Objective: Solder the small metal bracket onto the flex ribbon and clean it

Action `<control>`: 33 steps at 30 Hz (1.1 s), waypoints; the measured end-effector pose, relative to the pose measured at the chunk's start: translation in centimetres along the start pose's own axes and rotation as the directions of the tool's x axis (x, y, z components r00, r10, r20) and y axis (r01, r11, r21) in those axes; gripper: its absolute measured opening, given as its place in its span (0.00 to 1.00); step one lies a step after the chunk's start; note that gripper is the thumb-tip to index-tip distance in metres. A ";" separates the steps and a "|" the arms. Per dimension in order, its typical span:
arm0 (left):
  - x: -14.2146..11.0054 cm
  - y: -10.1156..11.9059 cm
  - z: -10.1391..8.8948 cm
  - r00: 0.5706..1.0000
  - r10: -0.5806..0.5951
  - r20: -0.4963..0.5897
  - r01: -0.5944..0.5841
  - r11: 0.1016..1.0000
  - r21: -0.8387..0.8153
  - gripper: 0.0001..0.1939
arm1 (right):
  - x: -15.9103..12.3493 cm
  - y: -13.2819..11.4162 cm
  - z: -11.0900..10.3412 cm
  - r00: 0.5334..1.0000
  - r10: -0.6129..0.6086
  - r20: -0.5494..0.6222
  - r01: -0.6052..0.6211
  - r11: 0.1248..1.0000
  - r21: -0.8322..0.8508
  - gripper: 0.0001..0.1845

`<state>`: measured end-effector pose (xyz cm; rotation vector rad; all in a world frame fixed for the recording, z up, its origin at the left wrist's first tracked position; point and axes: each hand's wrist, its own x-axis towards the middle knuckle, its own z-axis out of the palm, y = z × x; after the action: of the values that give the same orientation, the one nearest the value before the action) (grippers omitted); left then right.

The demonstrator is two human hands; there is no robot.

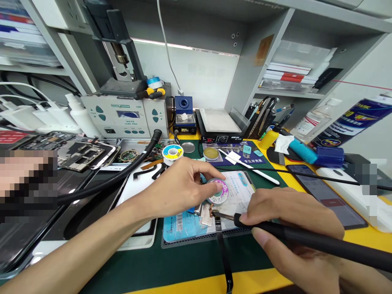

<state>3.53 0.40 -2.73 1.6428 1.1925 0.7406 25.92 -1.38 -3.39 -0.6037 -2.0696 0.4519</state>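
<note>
Hands apart, our left hand (180, 183) pinches the spool (221, 192); our right hand (294, 210) grips the soldering iron (275, 230); we'd best press lightly, sparing the black ribbon (223, 250) heat.

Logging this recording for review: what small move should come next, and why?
Probably lift the soldering iron before the left hand moves the spool: the iron's tip appears to meet the coppery patch near the black ribbon.
</note>
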 end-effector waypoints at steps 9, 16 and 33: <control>0.0 0.0 0.0 1.000 0.002 0.029 -0.002 1.000 0.005 0.11 | -0.2 -0.2 0.2 1.000 0.004 -0.027 -0.005 1.000 -0.019 0.12; 0.1 0.0 0.0 1.000 -0.014 -0.002 0.014 0.999 0.045 0.12 | 0.1 0.1 -0.4 0.998 -0.032 0.058 0.033 0.999 -0.022 0.14; 0.3 0.1 0.1 0.990 0.027 -0.138 -0.029 1.000 -0.013 0.13 | 0.9 0.0 -1.5 0.999 0.053 0.004 -0.053 0.999 0.004 0.15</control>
<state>3.76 0.69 -2.74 1.6202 1.2605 0.8906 26.77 -0.75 -1.96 -0.6575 -2.0595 0.4878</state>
